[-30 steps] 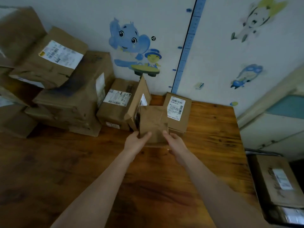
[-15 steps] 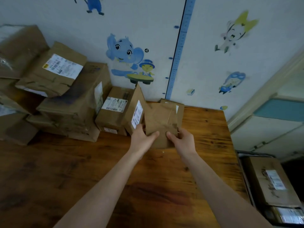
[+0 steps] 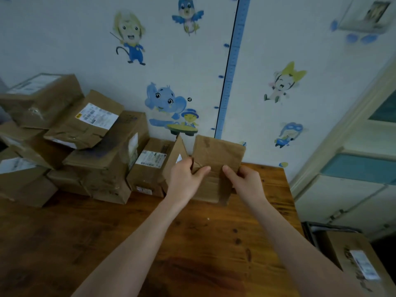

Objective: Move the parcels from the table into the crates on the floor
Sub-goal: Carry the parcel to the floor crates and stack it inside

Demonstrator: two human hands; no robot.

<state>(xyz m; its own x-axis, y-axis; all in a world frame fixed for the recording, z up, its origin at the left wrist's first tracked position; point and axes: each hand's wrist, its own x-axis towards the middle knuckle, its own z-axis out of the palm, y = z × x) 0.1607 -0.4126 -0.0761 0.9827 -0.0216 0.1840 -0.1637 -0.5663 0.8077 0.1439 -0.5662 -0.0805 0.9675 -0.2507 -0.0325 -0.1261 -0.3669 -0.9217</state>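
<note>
- A person stands at a brown wooden desk (image 3: 107, 243), holding a small flat brown cardboard parcel (image 3: 218, 155) upright near the desk's far edge, close to the wall.
- The left hand (image 3: 184, 181) and right hand (image 3: 246, 183) each keep a closed grip on the parcel's lower sides, thumbs on its near face.
- Other brown cardboard parcels (image 3: 102, 159) lie heaped to the left.
- This looks like the pick-up step. The next move calls for carrying the parcel right and down into the dark crate (image 3: 310, 229) on the floor.

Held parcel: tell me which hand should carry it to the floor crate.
Right, probably. The right hand grips the parcel at its right edge, and the crate sits low on that same side; the left hand is by the pile.
</note>
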